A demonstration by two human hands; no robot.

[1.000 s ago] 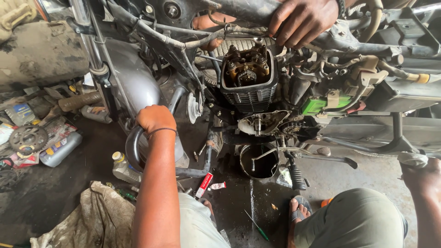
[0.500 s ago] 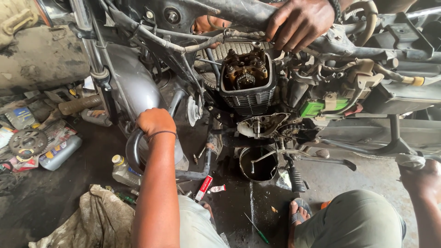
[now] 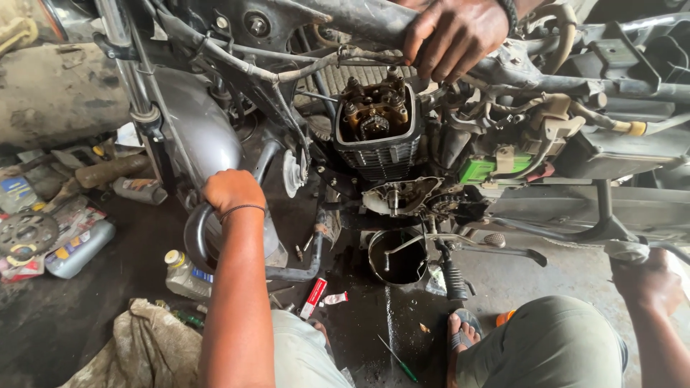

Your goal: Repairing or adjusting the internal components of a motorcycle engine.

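Observation:
A stripped motorcycle stands in front of me with its open engine cylinder head (image 3: 375,126) at the centre. My left hand (image 3: 231,191) is closed on the curved exhaust pipe (image 3: 194,241) beside the grey front mudguard (image 3: 198,133). At the far right, my right hand (image 3: 650,282) grips the cloth-wrapped end of a metal bar (image 3: 624,250) low on the bike. Another person's hand (image 3: 454,34) comes in from the top and holds the frame tube above the engine. A black oil pan (image 3: 399,256) sits under the engine.
My sandalled foot (image 3: 462,338) and bent knee (image 3: 553,345) rest on the oily floor. A red tube (image 3: 313,297), a screwdriver (image 3: 397,359), plastic bottles (image 3: 185,274), a sprocket (image 3: 27,233) and a dirty sack (image 3: 140,348) lie around. The kick lever and footpeg (image 3: 496,244) jut out.
Both of my hands keep their grips in the same places. The other person's hand stays on the frame tube. Only the view shifts slightly.

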